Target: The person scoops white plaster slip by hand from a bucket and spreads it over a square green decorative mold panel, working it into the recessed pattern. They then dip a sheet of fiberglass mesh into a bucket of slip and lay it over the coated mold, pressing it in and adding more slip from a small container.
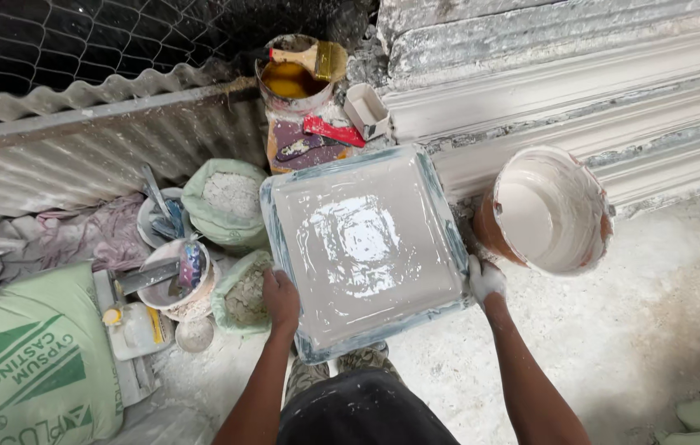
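Glossy wet plaster fills the square mould (364, 247); the corrugated metal sheet (78, 148) looks dull, dusty.

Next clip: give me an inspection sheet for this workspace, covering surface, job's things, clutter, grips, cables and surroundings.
Surface: dusty white floor, spattered with plaster.
Job's things: square mould filled with wet white plaster, glossy on top; bucket of white plaster right of it.
Clutter: green plaster sack, two open green bags of powder, bowl with scrapers, tin of yellow liquid with a brush across it.
Grips: left hand on the mould's left edge; right hand, plaster-coated, on its right corner.
Cables: nothing seen.
Surroundings: corrugated sheet, wire mesh, white moulded cornice lengths.
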Demonstrator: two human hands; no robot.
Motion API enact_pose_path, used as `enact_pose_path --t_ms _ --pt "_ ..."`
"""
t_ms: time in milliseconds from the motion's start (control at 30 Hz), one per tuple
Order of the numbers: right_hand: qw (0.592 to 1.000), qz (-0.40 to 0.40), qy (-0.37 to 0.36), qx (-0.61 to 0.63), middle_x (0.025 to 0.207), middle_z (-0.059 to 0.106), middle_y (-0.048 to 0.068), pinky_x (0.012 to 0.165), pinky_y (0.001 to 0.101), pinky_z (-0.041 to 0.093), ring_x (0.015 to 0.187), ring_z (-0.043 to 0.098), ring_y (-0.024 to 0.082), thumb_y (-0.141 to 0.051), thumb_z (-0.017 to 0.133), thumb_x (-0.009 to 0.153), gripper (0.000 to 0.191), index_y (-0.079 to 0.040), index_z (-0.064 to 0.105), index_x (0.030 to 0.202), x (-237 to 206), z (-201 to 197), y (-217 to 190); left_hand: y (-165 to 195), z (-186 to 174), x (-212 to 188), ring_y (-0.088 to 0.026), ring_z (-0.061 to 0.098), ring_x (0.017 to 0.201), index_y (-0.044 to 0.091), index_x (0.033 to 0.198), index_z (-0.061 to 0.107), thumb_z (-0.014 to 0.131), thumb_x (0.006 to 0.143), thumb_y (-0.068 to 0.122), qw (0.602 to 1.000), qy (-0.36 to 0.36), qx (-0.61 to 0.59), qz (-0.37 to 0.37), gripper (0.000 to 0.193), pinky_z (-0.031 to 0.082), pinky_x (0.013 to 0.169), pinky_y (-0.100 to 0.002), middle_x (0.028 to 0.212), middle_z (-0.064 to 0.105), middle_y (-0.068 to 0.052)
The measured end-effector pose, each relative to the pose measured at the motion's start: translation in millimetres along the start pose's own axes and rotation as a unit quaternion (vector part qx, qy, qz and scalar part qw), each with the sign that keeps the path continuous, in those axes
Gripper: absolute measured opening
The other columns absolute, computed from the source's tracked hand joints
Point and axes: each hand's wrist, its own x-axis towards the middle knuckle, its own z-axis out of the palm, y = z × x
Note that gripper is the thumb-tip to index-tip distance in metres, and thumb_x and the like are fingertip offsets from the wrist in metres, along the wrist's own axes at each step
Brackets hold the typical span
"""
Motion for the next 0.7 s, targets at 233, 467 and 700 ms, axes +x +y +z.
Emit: enact_pose_path --t_ms 233,467,700 --pt "0.994 -0.053 0.040 -0.085 0.135 0.058 0.028 0.114 0.0518 0.038 0.130 0.051 0.042 -0.047 0.052 0.102 0.058 0.000 0.060 0.135 -34.7 8.5 -29.8 -21.2 -30.0 13.6 -0.044 0.058 0.114 -0.010 0.139 0.052 0.041 0.111 0.025 0.995 -0.062 -0.020 0.072 0.046 0.045 0.097 -0.048 0.127 0.061 -0.033" --pt "0.849 -0.383 -0.044 -0.362 0.171 0.007 0.017 0.129 0.0527 0.007 0.160 0.001 0.032 -0.057 0.026 0.106 0.078 -0.006 0.014 0.163 -65.6 77.4 -135.4 -39.1 -83.1 -3.6 -0.025 0.066 0.096 0.003 0.142 0.048 0.031 0.106 0.029 0.981 -0.061 -0.125 -0.138 0.048 0.051 0.085 -0.038 0.119 0.067 -0.019" --pt "0.888 -0.295 -0.279 -0.215 0.170 0.000 0.018 0.124 0.0575 -0.001 0.155 -0.010 0.046 -0.059 0.021 0.102 0.086 -0.001 0.002 0.162 -89.5 109.8 -194.8 -72.1 -107.9 -20.8 -0.033 0.061 0.113 -0.001 0.140 0.052 0.038 0.106 0.030 0.991 -0.039 -0.016 -0.130 0.048 0.044 0.100 -0.042 0.125 0.063 -0.021"
